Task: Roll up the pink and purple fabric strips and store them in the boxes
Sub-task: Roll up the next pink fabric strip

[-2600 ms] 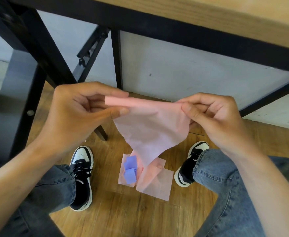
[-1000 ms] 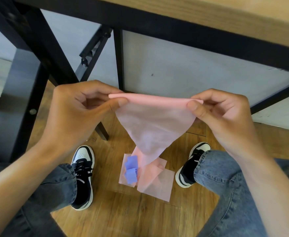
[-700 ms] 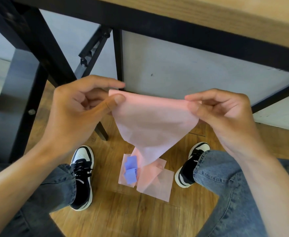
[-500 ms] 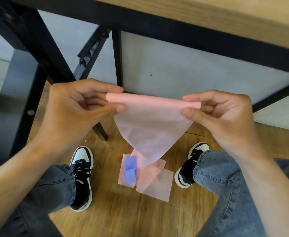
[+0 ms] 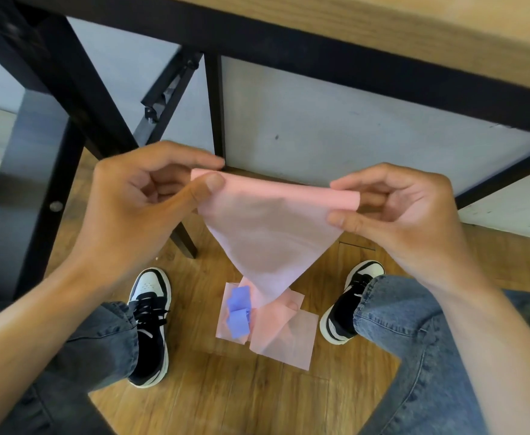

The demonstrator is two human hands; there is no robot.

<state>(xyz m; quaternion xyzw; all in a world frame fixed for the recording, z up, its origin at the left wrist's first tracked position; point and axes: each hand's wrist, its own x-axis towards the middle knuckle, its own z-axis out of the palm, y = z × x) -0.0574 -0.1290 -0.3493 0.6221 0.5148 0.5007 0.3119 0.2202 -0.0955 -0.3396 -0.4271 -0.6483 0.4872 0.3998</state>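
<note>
Rolling has only begun: left hand (image 5: 138,202) and right hand (image 5: 395,208), each grip pinching the pink strip (image 5: 270,233) midair, while pink pieces (image 5: 284,335) and purple strip (image 5: 238,310) wait on the floor; no boxes visible.

Head view, downward, over floor (image 5: 226,400)

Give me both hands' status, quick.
Left hand: thumb and fingers pinch the left end of the pink fabric.
Right hand: pinches the right end of its rolled edge.
</note>
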